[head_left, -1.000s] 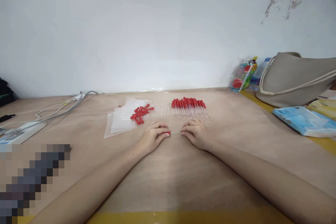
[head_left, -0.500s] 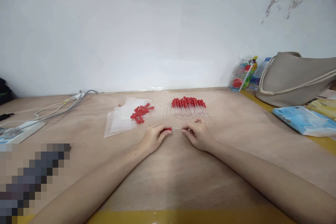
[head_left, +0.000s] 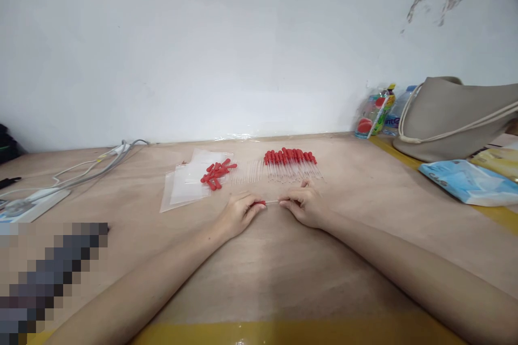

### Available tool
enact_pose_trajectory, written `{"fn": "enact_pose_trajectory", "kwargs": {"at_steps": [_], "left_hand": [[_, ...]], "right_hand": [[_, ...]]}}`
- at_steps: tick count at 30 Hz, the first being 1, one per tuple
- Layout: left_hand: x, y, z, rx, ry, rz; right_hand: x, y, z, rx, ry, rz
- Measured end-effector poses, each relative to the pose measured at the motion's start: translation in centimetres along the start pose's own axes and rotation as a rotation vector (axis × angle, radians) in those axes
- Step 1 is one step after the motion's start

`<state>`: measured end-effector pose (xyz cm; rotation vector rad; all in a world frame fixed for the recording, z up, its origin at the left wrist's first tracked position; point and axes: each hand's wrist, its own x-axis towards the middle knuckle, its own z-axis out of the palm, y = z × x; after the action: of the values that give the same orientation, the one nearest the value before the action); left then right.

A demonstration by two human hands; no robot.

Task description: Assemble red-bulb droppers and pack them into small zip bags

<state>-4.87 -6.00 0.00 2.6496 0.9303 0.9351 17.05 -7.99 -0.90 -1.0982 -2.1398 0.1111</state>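
Dropper (head_left: 267,202): thin clear tube with a small red bulb at its left end, held crosswise just over the table (head_left: 259,280), between both hands.
Left hand (head_left: 238,213): fingertips pinched narrow on the red bulb.
Right hand (head_left: 304,207): fingers closed on the tube's far end, it seems; the glass nearly vanishes there.
Behind them: loose red bulbs (head_left: 216,172), bare tubes (head_left: 247,173), a row of red-capped droppers (head_left: 290,164).

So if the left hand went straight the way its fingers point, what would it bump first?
Most likely the right hand, which pinches the other end of the dropper that the left hand holds. Depth is hard to judge.
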Motion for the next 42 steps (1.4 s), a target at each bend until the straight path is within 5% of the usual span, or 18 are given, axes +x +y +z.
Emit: {"fn": "enact_pose_trajectory", "kwargs": {"at_steps": [22,42], "left_hand": [[-0.1,-0.1,0.5,0.103,-0.004,0.118],[0.4,-1.1,0.3,0.08,-0.078,0.181]], "right_hand": [[0.1,-1.1,0.4,-0.214,0.01,-0.189],[1.5,-2.4,-0.8,-0.365,-0.242,-0.168]]}}
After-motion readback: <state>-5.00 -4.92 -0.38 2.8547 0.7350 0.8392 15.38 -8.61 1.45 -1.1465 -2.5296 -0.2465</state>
